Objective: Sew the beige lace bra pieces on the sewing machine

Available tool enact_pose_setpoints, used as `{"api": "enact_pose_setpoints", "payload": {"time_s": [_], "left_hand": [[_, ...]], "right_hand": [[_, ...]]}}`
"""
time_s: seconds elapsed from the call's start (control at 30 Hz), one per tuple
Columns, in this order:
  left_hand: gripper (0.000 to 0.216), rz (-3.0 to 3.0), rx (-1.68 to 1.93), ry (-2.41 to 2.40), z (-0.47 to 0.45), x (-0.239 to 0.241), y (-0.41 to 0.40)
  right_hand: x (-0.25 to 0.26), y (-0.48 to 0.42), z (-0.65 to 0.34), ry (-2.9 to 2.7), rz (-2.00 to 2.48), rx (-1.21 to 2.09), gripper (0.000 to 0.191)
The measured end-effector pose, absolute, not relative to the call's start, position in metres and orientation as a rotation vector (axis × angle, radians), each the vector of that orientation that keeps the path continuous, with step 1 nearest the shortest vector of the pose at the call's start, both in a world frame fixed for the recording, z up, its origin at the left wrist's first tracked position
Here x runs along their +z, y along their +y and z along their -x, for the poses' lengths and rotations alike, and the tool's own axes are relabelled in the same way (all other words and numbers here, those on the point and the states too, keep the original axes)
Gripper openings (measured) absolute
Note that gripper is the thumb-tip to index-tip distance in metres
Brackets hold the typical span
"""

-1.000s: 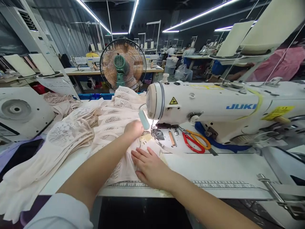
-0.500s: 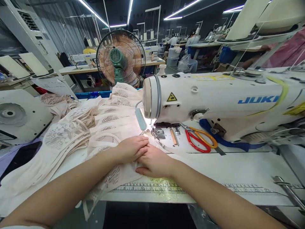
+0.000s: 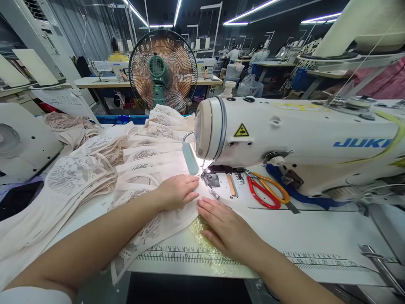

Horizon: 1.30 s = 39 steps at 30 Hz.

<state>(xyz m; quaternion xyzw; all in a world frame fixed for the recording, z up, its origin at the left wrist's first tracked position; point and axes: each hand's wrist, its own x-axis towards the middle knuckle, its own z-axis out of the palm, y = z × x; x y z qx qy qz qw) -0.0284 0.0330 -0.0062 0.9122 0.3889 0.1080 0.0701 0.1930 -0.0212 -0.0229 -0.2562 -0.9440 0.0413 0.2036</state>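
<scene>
My left hand (image 3: 177, 192) lies on a cream lace bra piece (image 3: 172, 221), fingers stretched toward the needle area of a white sewing machine (image 3: 253, 131). The piece runs under the presser foot (image 3: 207, 179). My right hand (image 3: 227, 226) rests flat, its fingertips at the cloth's right edge and its thumb over clear yellowish tape (image 3: 202, 236) on the table. Both hands are open and apart from each other. A pale blue-green lamp (image 3: 190, 159) hangs beside the needle and lights the cloth. What the palms cover is hidden.
Red-and-orange-handled scissors (image 3: 264, 192) and a small wooden-coloured stick (image 3: 231, 185) lie on the machine bed. Stacked lace pieces (image 3: 76, 175) spread to the left. A printed ruler (image 3: 172, 255) runs along the front edge. A fan (image 3: 163, 69) stands behind; people work farther back.
My hands were overlapping at the cloth. They have separated, the right one sliding right and toward me, uncovering more of the piece. The view has shifted slightly.
</scene>
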Motion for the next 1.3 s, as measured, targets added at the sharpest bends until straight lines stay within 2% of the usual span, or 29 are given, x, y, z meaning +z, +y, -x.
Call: {"api": "enact_pose_setpoints", "payload": {"time_s": [0.3,0.63,0.9,1.1,1.3], "left_hand": [[0.042,-2.75,0.251,1.193,0.026,-0.003,0.036],[0.041,-2.77,0.167,1.225,0.026,0.002,0.04],[0.035,-2.848,0.295,1.083,0.031,0.013,0.062],[0.025,-2.894,0.132,1.017,0.012,0.024,0.017],[0.032,-3.03,0.24,1.01,0.016,0.002,-0.003]], "right_hand": [[-0.022,-0.02,-0.194,-2.589,0.737,0.126,0.04],[-0.018,-0.018,-0.196,-2.482,0.885,0.053,0.027],[-0.023,-0.013,-0.191,-2.535,0.933,0.113,0.03],[-0.023,-0.014,-0.188,-2.536,0.986,0.085,0.035],[-0.024,-0.015,-0.188,-2.516,0.987,0.046,0.037]]}}
